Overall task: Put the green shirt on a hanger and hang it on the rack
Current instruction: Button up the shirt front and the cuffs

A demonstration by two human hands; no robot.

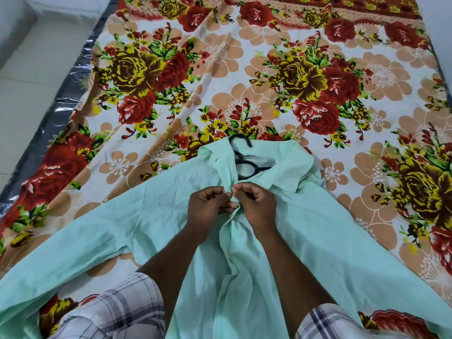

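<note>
Down at the near edge we see our plaid shorts, with the green shirt spread over our lap and out across the flowered bedsheet. Our left hand and right hand meet at the shirt's front, fingers curled, each pinching the placket edge. Beyond them, the black hanger sits inside the open collar, hook poking out onto the sheet.

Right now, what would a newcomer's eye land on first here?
The loud floral bedsheet, red and yellow roses filling the upper view. On it, at lower centre, lies the pale green shirt, a black hanger poking from its collar. The left hand and right hand pinch its front edges together just below the collar.
</note>
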